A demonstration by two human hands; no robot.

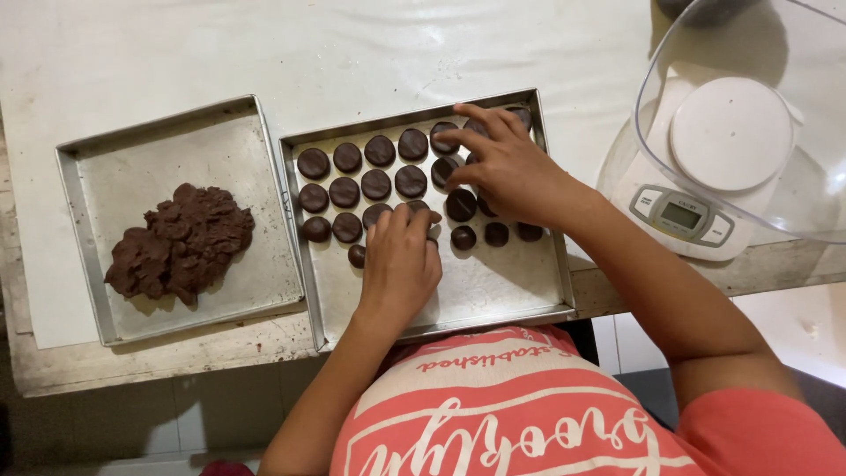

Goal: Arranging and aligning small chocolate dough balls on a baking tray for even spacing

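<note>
A square metal baking tray (493,291) lies flat on the counter (264,44), its edges nearly parallel to the counter's front. Dark, round, flattened dough discs (379,152) fill its far half in rows. The left hand (401,264), fingers curled down, rests on discs near the tray's middle; whether it grips one, I cannot tell. The right hand (511,167), fingers spread, presses discs at the far right corner. Left of the tray sits a second tray (97,256) holding a rough brown dough lump (181,242); right of it, a white kitchen scale (705,167) under a clear bowl (793,211).
</note>
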